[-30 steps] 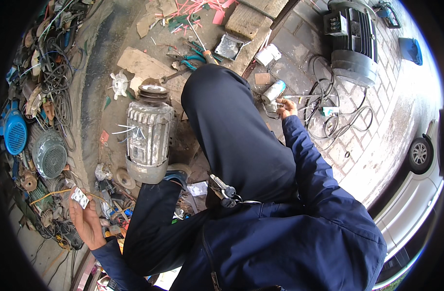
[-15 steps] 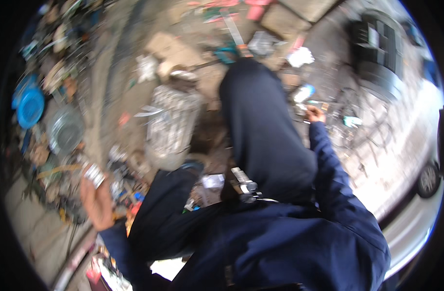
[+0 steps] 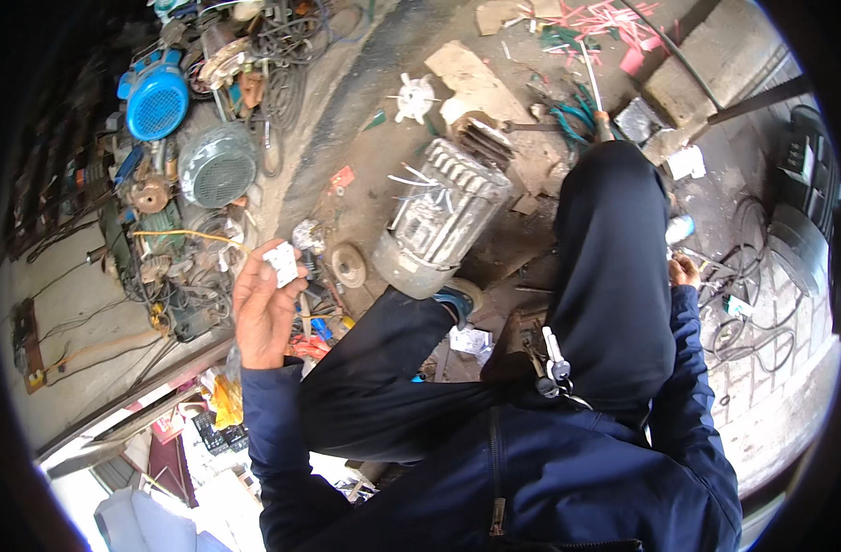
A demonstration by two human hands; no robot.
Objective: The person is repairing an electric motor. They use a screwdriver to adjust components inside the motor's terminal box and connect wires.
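1. Biggest change: the whole view just swung left, so stuff slid over. The dark-trousered knee [image 3: 613, 248] is at 3 o'clock now, and the black motor [image 3: 800, 198] got shoved out to the rim between 2 and 3.
2. Grey motor [image 3: 439, 216] ends up just off centre toward 12, slanting, pulley end at about 1 o'clock. Neither hand is on it.
3. Left hand [image 3: 262, 317], around 9 o'clock, sits closer to the middle than a second ago. Thumb and fingers are nearly closed, pinching a small white piece. My read: attention has shifted toward this side.
4. Right hand [image 3: 685, 270], 3 o'clock, is now half tucked behind the knee. Fingers look curled, but honestly can't tell how far, or what they've got, if anything.
5. Silver-and-blue can [image 3: 680, 229] is just beside that hand on its 12 o'clock side, partly hidden too. Touching? No idea.
6. Small white piece [image 3: 282, 265] is still up at the left fingertips, 9 o'clock, so it hasn't been put down.
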